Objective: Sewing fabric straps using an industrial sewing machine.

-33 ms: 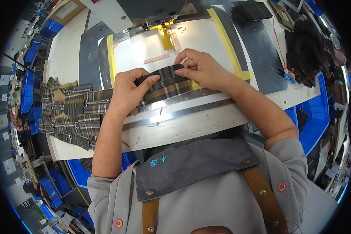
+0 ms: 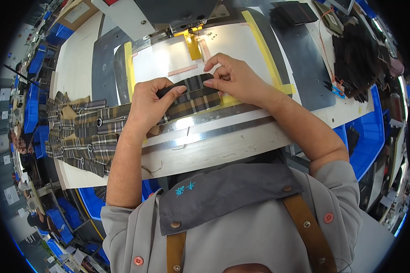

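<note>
My left hand (image 2: 148, 102) grips a dark plaid fabric strip (image 2: 196, 98) with its thumb on top. My right hand (image 2: 234, 84) pinches the strip's right end, thumb over it and index finger curled above. Just beyond lies a white board (image 2: 155, 54) edged with yellow tape, carrying pink guide strips (image 2: 182, 69) and a yellow plate (image 2: 195, 48) under the sewing machine head (image 2: 173, 13). To the left of my hands, several plaid pieces (image 2: 84, 127) with metal rings are spread along the table.
Dark fabric bundles (image 2: 351, 54), black flat pieces (image 2: 291, 13) and small blue snips (image 2: 338, 91) lie at the right. A cardboard box (image 2: 73, 16) sits at back left. Blue bins (image 2: 364, 136) hang beside the table (image 2: 214, 141). Other workstations and people line the left side.
Both hands and the plaid strip have shifted very slightly upward and left, with the grip unchanged.
</note>
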A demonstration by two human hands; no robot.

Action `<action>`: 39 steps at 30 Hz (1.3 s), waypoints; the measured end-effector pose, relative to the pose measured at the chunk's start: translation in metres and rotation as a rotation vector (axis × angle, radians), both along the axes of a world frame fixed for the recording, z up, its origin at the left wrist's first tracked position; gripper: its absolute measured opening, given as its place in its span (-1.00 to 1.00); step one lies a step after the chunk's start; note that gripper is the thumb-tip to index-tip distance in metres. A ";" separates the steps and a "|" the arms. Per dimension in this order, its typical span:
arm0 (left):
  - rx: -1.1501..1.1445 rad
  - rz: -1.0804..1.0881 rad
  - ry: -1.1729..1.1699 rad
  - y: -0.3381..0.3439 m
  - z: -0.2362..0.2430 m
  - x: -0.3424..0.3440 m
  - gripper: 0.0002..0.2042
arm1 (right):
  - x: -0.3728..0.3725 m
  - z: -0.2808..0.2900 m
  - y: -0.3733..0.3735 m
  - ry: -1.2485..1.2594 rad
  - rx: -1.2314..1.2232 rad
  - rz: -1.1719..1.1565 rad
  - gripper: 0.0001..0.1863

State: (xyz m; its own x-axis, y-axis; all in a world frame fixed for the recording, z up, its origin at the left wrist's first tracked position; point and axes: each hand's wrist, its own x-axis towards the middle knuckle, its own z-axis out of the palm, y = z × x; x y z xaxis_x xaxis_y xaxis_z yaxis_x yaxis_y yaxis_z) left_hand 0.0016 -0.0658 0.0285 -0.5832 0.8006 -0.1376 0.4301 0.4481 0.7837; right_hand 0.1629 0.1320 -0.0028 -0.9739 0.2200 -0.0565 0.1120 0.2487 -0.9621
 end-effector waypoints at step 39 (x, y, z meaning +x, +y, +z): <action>-0.206 -0.005 0.350 0.089 -0.029 -0.102 -0.54 | -0.046 -0.026 0.078 0.550 1.073 0.009 -0.76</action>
